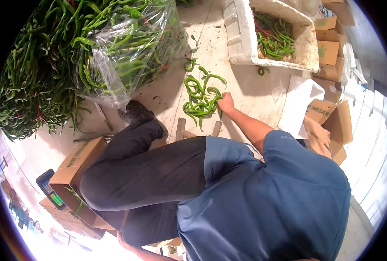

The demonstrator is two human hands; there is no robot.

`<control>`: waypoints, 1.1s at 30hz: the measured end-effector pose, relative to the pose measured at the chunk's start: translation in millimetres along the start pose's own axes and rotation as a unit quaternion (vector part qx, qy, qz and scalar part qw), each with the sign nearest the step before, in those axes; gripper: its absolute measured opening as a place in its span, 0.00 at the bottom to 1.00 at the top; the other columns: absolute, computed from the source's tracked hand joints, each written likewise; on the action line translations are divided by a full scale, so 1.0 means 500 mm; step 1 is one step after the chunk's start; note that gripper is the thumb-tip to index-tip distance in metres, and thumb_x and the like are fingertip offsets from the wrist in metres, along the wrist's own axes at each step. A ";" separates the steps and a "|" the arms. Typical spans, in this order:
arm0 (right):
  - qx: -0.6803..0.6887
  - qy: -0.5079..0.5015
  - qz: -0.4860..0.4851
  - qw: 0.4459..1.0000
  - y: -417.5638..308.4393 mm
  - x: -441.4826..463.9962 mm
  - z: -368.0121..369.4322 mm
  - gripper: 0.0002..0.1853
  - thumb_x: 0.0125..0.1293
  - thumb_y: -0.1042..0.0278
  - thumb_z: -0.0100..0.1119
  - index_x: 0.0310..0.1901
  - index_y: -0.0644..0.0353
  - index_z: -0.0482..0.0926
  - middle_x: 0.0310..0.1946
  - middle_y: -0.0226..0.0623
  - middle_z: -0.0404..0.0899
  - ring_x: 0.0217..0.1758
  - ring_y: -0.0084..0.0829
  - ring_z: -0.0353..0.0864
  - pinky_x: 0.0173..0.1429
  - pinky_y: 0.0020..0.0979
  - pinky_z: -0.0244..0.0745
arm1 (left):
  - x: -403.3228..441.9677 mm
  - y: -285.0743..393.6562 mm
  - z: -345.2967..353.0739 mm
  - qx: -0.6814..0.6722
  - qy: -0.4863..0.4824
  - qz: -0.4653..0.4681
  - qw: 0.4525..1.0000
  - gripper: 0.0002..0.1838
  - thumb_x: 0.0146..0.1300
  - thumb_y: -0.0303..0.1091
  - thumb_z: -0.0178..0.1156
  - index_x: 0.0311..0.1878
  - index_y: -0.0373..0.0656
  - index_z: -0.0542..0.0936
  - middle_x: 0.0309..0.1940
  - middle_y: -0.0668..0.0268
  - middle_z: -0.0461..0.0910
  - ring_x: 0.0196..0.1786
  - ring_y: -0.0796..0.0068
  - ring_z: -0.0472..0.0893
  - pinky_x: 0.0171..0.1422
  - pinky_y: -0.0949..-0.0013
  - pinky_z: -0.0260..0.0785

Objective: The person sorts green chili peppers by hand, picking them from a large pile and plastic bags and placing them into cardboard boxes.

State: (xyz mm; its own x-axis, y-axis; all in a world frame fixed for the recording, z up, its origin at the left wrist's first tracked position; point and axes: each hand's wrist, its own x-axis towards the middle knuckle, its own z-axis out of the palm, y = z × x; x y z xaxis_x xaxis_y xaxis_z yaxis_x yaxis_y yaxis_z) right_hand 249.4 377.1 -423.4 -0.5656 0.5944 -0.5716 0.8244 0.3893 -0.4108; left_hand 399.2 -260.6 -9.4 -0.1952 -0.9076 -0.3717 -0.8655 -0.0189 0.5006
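Note:
A small heap of long green chili peppers point(201, 99) lies on the pale floor. My right hand point(226, 103) is at the edge of this heap, its fingers closed around some of the peppers; the fingertips are partly covered. My left hand point(123, 240) is low in the view beside my bent knee, near an open cardboard box point(78, 174). Its fingers are mostly hidden behind the leg. A few green peppers point(77, 199) show inside that box.
Beyond my foot stands a large clear plastic bag point(115, 65) of peppers beside a big pepper pile point(32, 74). A white foam box point(241, 35) holds more peppers. Cardboard boxes point(328, 126) and a white sack point(296, 106) stand right; a digital scale display point(50, 189) is left.

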 end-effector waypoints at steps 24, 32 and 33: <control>-0.365 -0.057 -0.346 0.862 -0.122 -0.159 0.018 0.35 0.59 0.72 0.58 0.71 0.57 0.64 0.61 0.43 0.71 0.66 0.42 0.68 0.61 0.48 0.68 | 0.042 -0.038 -0.021 -0.009 0.019 -0.030 0.999 0.19 0.64 0.42 0.62 0.49 0.34 0.84 0.41 0.53 0.83 0.38 0.62 0.83 0.43 0.62 0.78; -0.364 -0.090 -0.329 0.867 -0.104 -0.126 0.017 0.34 0.51 0.66 0.68 0.61 0.60 0.69 0.51 0.42 0.76 0.56 0.44 0.75 0.58 0.47 0.68 | 0.084 -0.091 -0.049 -0.015 -0.042 0.031 0.999 0.20 0.65 0.45 0.61 0.47 0.34 0.82 0.39 0.54 0.82 0.37 0.63 0.82 0.42 0.62 0.78; -0.352 -0.097 -0.326 0.872 -0.105 -0.122 0.017 0.33 0.50 0.65 0.68 0.60 0.59 0.70 0.50 0.43 0.77 0.55 0.44 0.76 0.57 0.47 0.69 | 0.085 -0.089 -0.049 -0.004 -0.043 0.049 0.998 0.21 0.65 0.45 0.61 0.46 0.34 0.82 0.38 0.55 0.81 0.37 0.63 0.82 0.42 0.62 0.78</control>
State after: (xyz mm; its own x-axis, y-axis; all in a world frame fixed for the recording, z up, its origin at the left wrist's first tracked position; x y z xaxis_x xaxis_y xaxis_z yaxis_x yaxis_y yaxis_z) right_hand 240.3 314.3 -372.9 -0.8555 -0.0190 -0.5174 0.0960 0.9762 -0.1945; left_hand 441.0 -308.8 -28.3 -0.3181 -0.8658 -0.3863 -0.8369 0.0650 0.5435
